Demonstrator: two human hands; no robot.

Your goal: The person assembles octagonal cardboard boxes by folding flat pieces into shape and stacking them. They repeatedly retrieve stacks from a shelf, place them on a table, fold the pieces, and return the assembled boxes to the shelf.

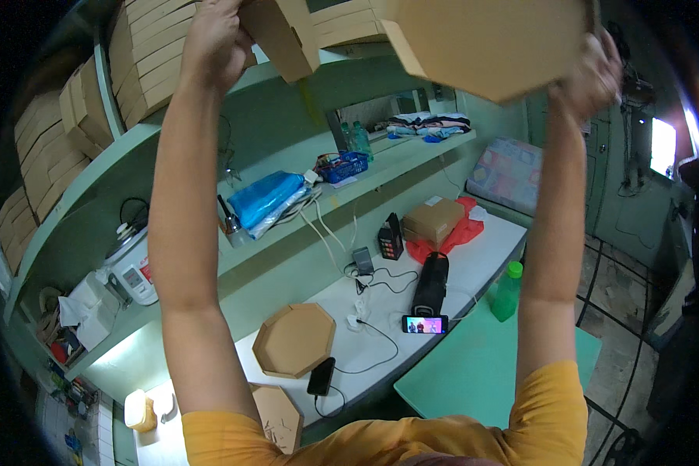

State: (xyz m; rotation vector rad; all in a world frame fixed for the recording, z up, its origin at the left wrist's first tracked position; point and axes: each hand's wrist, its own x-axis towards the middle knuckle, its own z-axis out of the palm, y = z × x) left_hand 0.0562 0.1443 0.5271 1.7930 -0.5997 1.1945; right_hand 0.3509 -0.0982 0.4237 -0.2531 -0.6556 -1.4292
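Both of my arms are raised toward the top shelf. My right hand (pixel 592 78) is closed on the edge of an octagonal cardboard box (pixel 489 43), whose flat face and one folded side wall show; its top is cut off by the picture edge. At upper left, my left hand (pixel 213 43) grips a brown cardboard piece (pixel 282 35) with a slot in it. Whether this piece belongs to the same box, I cannot tell. Behind and left of it stand stacked cardboard boxes (pixel 151 54) on the shelf. An open octagonal cardboard tray (pixel 293 340) lies on the white counter below.
A lower shelf holds a blue plastic packet (pixel 266 200), a blue basket (pixel 342 166) and folded clothes (pixel 429 124). On the counter are a phone (pixel 321 377), a lit phone (pixel 425 325) and a black speaker (pixel 431 283). A green bottle (pixel 508 291) stands on a green table (pixel 474 365).
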